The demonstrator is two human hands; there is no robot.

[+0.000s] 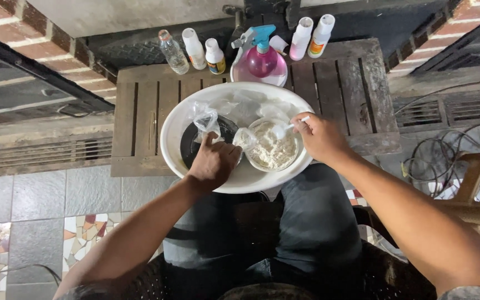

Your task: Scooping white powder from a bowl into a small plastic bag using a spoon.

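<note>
A large white basin (234, 180) sits on a low wooden slatted table (145, 111). Inside it stand a black round dish (189, 145) and a clear container of white powder (273, 150). My left hand (213, 162) pinches a small clear plastic bag (205, 119) over the black dish. My right hand (319, 136) holds a white plastic spoon (284, 129) with its bowl over the powder. More crumpled clear plastic (245, 105) lies at the back of the basin.
Several small bottles (195, 49) and a pink spray bottle (261, 58) line the table's far edge, two more white bottles (312, 36) beside them. A wooden chair frame (473, 183) and cables (434, 161) lie right. Tiled floor (40, 205) is left. My knees are under the basin.
</note>
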